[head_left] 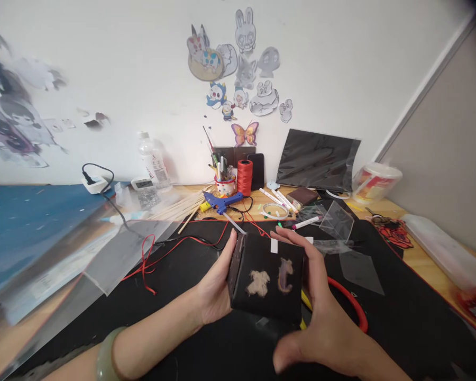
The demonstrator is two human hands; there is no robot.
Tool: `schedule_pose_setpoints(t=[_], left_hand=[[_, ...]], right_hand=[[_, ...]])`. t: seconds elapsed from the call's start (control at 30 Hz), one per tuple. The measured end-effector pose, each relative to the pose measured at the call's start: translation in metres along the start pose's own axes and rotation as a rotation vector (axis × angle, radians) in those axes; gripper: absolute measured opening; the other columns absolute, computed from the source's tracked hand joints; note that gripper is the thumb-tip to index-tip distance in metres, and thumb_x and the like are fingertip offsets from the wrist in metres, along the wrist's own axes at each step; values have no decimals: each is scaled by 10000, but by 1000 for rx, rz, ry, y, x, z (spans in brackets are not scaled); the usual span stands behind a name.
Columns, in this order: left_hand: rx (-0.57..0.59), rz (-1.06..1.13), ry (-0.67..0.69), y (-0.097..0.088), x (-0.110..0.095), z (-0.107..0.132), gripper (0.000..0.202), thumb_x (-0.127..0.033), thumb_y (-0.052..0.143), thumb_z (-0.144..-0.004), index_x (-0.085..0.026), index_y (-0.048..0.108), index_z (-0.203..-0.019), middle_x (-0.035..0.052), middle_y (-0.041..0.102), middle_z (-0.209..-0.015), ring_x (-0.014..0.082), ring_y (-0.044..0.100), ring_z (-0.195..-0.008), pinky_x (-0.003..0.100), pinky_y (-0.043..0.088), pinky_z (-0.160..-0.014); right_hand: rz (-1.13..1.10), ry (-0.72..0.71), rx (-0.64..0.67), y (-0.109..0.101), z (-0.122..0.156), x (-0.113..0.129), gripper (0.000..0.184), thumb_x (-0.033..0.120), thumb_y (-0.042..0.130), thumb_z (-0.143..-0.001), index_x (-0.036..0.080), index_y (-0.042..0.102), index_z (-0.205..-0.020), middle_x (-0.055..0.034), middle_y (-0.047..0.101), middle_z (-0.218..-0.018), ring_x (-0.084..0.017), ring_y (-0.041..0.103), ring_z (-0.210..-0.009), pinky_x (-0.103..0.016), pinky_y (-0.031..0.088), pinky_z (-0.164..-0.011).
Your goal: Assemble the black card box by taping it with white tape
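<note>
Currently the black pad (270, 308) is held above the black mat (174, 312), in front of the person and between both hands, its face tilted toward the camera. Two small fibre shapes lie on that face: a beige shape (258, 283) at left and a purple shape (285, 275) just beside it at right.

Left hand (216, 288): cupped against the pad's left edge, thumb laid along the front of that edge, fingers hidden behind the pad. A green bangle (105, 354) sits on this wrist.

Right hand (321, 312): fingers curved over the pad's upper right corner and right edge, thumb spread low and clear of the pad. The thumb is blurred, so it cannot be told whether this hand clamps the pad or only rests against it.

A red wire (146, 264) lies on the mat left of the hands. A blue glue gun (222, 201) and a red thread spool (245, 177) stand well behind the pad.
</note>
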State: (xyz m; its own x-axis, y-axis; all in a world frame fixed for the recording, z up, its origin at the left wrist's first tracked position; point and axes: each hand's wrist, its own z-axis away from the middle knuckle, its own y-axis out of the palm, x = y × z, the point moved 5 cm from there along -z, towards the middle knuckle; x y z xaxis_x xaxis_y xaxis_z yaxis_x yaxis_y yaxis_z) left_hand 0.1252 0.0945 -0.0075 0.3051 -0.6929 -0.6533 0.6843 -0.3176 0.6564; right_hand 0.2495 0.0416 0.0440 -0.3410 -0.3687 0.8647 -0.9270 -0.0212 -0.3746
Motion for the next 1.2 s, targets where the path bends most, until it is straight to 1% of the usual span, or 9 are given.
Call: schedule_pose_setpoints(t=[0.13,0.27,0.33,0.4,0.53,0.67,0.83,1.0,1.2], left_hand=[[-78,-161,118,-2,-10,-4,485,-582,404,-821,-175,649,-914,72,711,-851,243,653,-887,366,510,-758],[-210,-399,661,3,-50,9,320,-443,475,-851,-202,560,-1044,68,609,-1130,225,521,-1122,353,440,-890],[-185,-560,899,14,-66,23,260,-325,591,-805,-226,557,-1042,45,571,-1169,214,461,-1180,360,371,-979],[-102,-789,1030,29,-74,35,248,-246,660,-750,-225,602,-991,47,562,-1166,225,425,-1206,389,305,-1039],[-26,-1234,1203,50,-79,49,178,-200,678,-733,-206,666,-911,60,621,-1056,222,496,-1103,433,301,-1035],[19,-1431,1381,56,-82,53,172,-200,657,-754,-213,666,-925,37,683,-880,207,568,-976,425,400,-950],[-80,-1708,1559,54,-81,59,150,-219,649,-764,-241,671,-910,16,711,-853,235,545,-1045,472,333,-979],[-89,-1826,1701,54,-77,63,161,-191,648,-760,-246,669,-909,-4,720,-850,207,560,-1013,470,258,-1027],[-116,-1843,1761,52,-74,63,186,-185,636,-764,-284,668,-918,-23,716,-848,188,557,-1006,464,257,-1040]], right_hand=[[189,-98,-146,-3,-2,2,890,297,773,-581,283,229,-1285,-99,370,-1294,-258,433,-1191,-409,426,-965],[329,-166,-210,-6,-7,3,758,251,722,-632,240,287,-1253,-104,404,-1237,-246,459,-1134,-411,436,-946],[381,-205,-221,-7,-7,4,741,231,703,-650,237,287,-1263,-111,393,-1248,-256,433,-1156,-433,423,-952],[421,-263,-212,-7,-7,5,738,191,683,-659,241,281,-1276,-113,386,-1255,-265,396,-1190,-457,399,-968],[456,-346,-173,-6,-5,8,732,159,663,-672,230,272,-1288,-119,388,-1247,-264,373,-1209,-464,377,-986],[475,-341,-166,-6,-5,8,745,168,669,-668,224,273,-1297,-120,387,-1251,-269,378,-1204,-456,384,-982],[508,-313,-131,-4,-3,5,754,189,674,-668,210,271,-1305,-112,387,-1261,-257,363,-1215,-429,366,-1006],[502,-302,-129,-4,-3,5,739,195,669,-673,201,279,-1300,-107,391,-1255,-240,358,-1215,-408,354,-1018],[469,-279,-129,-3,-5,5,749,177,672,-649,226,292,-1292,-98,395,-1249,-248,385,-1196,-420,374,-996]])
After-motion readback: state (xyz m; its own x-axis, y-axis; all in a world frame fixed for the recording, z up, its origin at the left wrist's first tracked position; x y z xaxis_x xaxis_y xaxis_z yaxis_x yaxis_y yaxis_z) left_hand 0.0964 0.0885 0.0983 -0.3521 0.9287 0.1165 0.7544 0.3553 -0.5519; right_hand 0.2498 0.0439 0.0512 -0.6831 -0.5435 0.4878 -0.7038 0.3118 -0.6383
